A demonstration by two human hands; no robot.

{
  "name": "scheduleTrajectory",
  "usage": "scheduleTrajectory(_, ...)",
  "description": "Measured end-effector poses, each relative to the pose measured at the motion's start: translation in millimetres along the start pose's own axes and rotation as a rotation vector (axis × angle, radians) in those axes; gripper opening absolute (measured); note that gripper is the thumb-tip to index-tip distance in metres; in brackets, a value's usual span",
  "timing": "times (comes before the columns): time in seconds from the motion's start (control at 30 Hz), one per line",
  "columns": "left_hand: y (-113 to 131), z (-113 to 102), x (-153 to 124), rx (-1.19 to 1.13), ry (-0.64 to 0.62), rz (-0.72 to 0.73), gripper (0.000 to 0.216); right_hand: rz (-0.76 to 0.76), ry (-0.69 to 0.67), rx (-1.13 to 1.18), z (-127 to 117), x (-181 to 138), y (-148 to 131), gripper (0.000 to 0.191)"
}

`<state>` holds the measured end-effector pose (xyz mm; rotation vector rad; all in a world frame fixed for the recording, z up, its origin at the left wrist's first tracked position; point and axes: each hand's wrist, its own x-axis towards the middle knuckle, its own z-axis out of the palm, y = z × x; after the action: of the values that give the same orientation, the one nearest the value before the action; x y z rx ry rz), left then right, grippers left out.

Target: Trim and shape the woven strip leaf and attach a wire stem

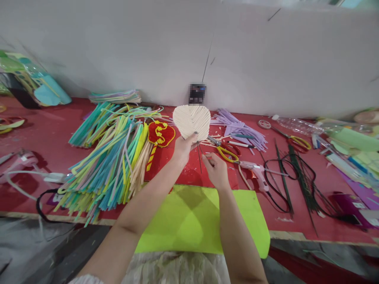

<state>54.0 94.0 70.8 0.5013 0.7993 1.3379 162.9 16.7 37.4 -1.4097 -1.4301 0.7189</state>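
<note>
My left hand [182, 150] is closed on the lower edge of a cream, fan-shaped piece [192, 120], held upright; its ridged rows look like pipe cleaners laid side by side. Thin dark wire [199, 157] runs down from the bottom of this piece. Just below and to the right, my right hand [215, 170] is closed in a pinch at the wire, its fingertips partly hidden. To the left lies a red fan shape [168, 135] with yellow edging and a yellow-striped handle. Yellow-and-red-handled scissors [227, 154] rest near my right hand.
Coloured pipe cleaners [100, 165] form a large heap at left; purple ones [244, 132] lie at right. A glue gun [259, 173] with a black cord, dark green stems [302, 177], more scissors [299, 143] and a plastic bottle [299, 125] sit further right. A yellow-green mat [177, 225] lies in front.
</note>
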Motion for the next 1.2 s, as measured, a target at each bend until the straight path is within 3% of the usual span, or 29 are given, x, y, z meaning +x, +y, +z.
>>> scheduleTrajectory(0.17, 1.9, 4.1, -3.0, -0.015, 0.006, -0.021, 0.020, 0.161, -0.025, 0.300, 0.7, 2.6, -0.6, 0.031)
scheduleTrajectory(0.4, 0.7, 8.0, -7.8, -0.055, -0.064, -0.047, 0.019, 0.184, -0.048, 0.622, 11.1, 6.3, 5.7, 0.030)
scheduleTrajectory(0.63, 1.0, 6.8, -6.0, -0.069, -0.016, -0.054, 0.019, 0.131, -0.003, 0.371, 10.5, 5.1, 5.3, 0.032)
scheduleTrajectory(0.83, -1.7, 6.0, -5.6, -0.050, -0.071, -0.027, 0.023, -0.113, 0.157, -0.130, 11.4, -0.7, 3.0, 0.030)
scheduleTrajectory(0.97, -4.3, 6.4, -5.5, -0.038, -0.087, 0.007, 0.025, -0.212, 0.233, -0.306, 11.3, -1.6, 4.1, 0.026)
scheduleTrajectory(1.07, -5.8, 6.1, -4.6, -0.018, -0.088, 0.024, 0.022, -0.161, 0.217, -0.233, 11.8, -1.6, 2.5, 0.026)
scheduleTrajectory(1.2, -5.6, 5.8, -3.5, 0.000, -0.113, 0.029, 0.022, 0.030, 0.093, 0.109, 13.5, 0.0, 2.6, 0.030)
